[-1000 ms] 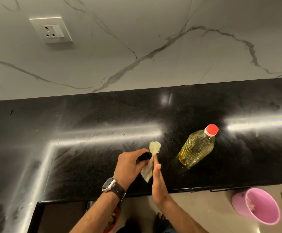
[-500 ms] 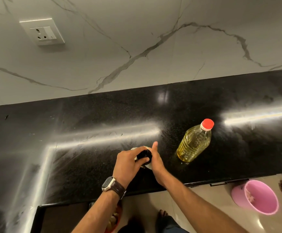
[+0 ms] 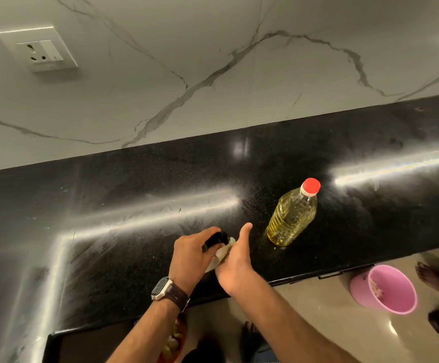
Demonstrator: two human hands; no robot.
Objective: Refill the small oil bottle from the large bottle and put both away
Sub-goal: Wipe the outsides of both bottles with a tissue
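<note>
The small oil bottle (image 3: 215, 238) is mostly hidden; only its black top shows between my hands near the counter's front edge. My left hand (image 3: 191, 254), with a watch on the wrist, grips it from the left. My right hand (image 3: 235, 260) presses a white tissue (image 3: 223, 251) against the bottle's right side, its thumb pointing up. The large bottle (image 3: 293, 216), clear plastic with yellow oil and a red cap screwed on, stands upright on the black counter (image 3: 134, 195), a hand's width to the right of my hands.
A marble wall with a socket plate (image 3: 40, 49) rises behind the counter. On the floor to the right stands a pink bucket (image 3: 386, 289), with another person's foot (image 3: 430, 276) beside it. My own feet show below the counter edge.
My right hand, which held the tissue loosely beside the bottle, has closed in and now wraps the tissue against it. The large bottle has not moved.
</note>
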